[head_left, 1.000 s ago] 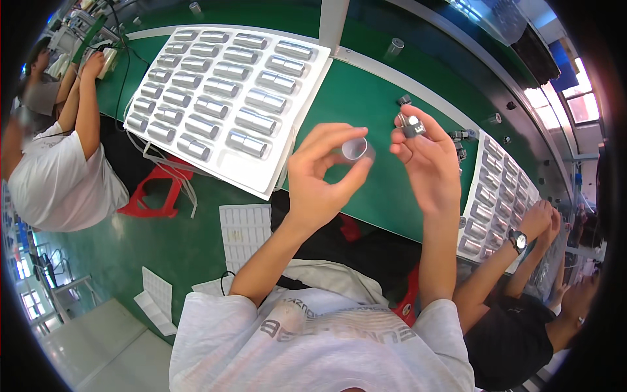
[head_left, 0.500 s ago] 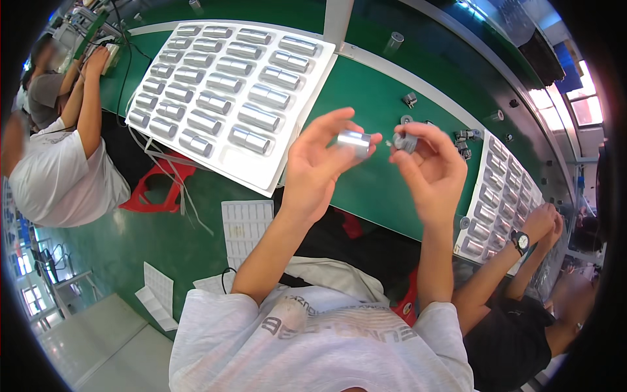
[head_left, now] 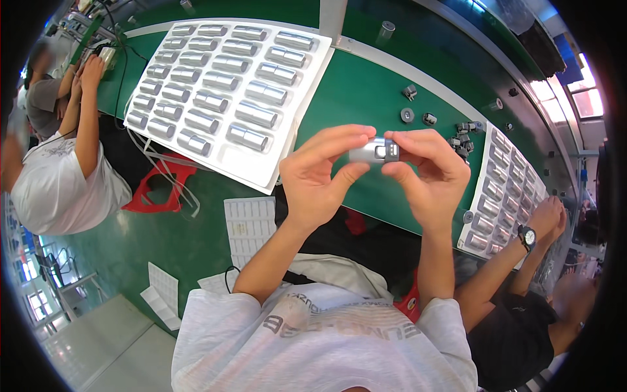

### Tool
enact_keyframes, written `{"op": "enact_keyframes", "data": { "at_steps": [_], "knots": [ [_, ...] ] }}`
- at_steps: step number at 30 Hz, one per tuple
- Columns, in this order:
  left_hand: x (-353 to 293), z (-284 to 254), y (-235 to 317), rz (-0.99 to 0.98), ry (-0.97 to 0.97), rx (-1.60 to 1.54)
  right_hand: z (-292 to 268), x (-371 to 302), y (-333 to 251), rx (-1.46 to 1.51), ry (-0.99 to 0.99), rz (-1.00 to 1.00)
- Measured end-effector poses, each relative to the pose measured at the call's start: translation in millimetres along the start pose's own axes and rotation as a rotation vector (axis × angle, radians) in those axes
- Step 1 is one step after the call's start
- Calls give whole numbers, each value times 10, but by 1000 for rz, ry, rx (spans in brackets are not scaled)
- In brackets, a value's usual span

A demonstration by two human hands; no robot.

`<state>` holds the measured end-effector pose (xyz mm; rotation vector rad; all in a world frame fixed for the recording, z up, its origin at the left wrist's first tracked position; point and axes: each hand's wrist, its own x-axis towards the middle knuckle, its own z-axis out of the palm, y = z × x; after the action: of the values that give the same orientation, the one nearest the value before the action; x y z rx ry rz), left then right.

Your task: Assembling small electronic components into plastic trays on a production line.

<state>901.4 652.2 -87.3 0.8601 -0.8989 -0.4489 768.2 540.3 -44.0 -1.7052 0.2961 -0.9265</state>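
— Left hand point(head_left: 320, 179) first: how is it set?

— Its fingers are curled in and pinched on the pale end of a small silver metal cylinder point(head_left: 373, 151), thumb underneath, fingertips on top. The right hand point(head_left: 428, 176) is closed on the opposite end, where a darker ribbed cap sits. Both hands hold the piece up in the air above the green table point(head_left: 356, 91), in front of the person's chest.

— What lies around it?

— On the left, a large white moulded plastic tray point(head_left: 225, 85) with rows of shallow pockets, most holding shiny cylinders of the same kind. On the right, a second white tray point(head_left: 499, 189) of the same sort, filled too. Between the 2 trays, several small dark round parts point(head_left: 418, 111) lie loose on the smooth green surface.

— Anyone else?

— A person in a white shirt point(head_left: 59, 183) at the far left, and another person's arm with a wristwatch point(head_left: 526, 236) resting beside the right tray.
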Motion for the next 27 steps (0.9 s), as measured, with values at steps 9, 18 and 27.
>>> {"op": "enact_keyframes", "data": {
  "at_steps": [9,18,27],
  "knots": [
    [-109,63,-26,-12,20,-11,-107,59,10,-26,-41,-87],
    [-184,150,-29,165,50,158,-172,91,14,-18,-111,-119],
    [-162,331,-54,-12,260,-88,187,-114,119,-456,106,-263]
  ]
}}
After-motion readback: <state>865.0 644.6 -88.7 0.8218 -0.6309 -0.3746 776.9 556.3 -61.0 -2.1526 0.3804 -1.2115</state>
